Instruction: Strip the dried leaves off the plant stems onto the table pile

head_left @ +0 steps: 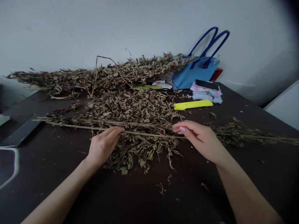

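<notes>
Stem (149, 134) runs from nine to three o'clock across the leaves (135, 105). The left hand (101, 144) grips it with curled fingertips; the right hand (202, 140) has fingertips drawn together beside it, any hold unclear. A light, steady pinch should prevent snapping.

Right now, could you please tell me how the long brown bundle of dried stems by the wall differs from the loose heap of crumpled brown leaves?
The long brown bundle of dried stems stretches wider, while the loose heap of crumpled brown leaves is more compact. The bundle lies farther back; the heap sits nearer the camera. The bundle's leaves appear attached to stems, whereas the heap's look mostly detached. Both look dry and curled.
</notes>
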Tool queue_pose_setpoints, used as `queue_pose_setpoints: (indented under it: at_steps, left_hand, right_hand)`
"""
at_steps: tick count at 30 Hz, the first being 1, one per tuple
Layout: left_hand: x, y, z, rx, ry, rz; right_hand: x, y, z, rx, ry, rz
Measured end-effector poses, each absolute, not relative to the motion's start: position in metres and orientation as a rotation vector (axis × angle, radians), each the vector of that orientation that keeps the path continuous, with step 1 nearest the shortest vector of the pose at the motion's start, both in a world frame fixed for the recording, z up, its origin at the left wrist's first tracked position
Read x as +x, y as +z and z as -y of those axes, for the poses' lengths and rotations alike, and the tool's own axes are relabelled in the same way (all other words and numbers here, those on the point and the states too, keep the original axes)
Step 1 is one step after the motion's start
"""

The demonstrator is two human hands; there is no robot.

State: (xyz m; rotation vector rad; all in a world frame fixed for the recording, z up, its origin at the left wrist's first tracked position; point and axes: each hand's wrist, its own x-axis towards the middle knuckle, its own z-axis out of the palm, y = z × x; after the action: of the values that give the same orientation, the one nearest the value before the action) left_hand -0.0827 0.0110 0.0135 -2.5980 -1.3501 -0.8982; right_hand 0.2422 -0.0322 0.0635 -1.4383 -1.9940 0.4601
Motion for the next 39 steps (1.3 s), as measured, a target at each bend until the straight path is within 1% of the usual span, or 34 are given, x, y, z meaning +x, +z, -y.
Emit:
queue_pose_setpoints:
  at_steps: [4,6,14,23,27,33,36,39]
  left_hand:
    - [-0.084,0.017,-0.012,-2.585,-0.928,1.392]
    - [-0.085,0.019,-0.012,-2.574,-0.938,1.405]
    - [-0.086,0.022,-0.012,-2.556,-0.946,1.4]
    - [-0.083,0.02,-0.013,-2.586,-1.032,1.479]
    - [-0.078,0.022,-0.012,-2.552,-1.102,1.466]
    - [-0.07,0.028,-0.001,-2.389,-1.401,1.378]
    - [-0.066,0.027,0.005,-2.425,-1.502,1.307]
    - [-0.061,0.026,0.009,-2.56,-1.511,1.353]
  right_hand:
    - [0.255,0.066,0.03,-1.557,0.191,2.052]
    - [0.262,0.066,0.028,-1.589,0.147,2.117]
    - [0.265,0.059,0.023,-1.6,0.37,2.295]
    - [0.25,0.063,0.029,-1.471,0.519,2.408]
    - [0.245,0.061,0.03,-1.489,0.502,2.376]
    - [0.243,0.059,0.029,-1.519,0.467,2.315]
    - [0.248,0.062,0.029,-1.527,0.42,2.298]
    - [0.254,0.068,0.031,-1.556,0.362,2.254]
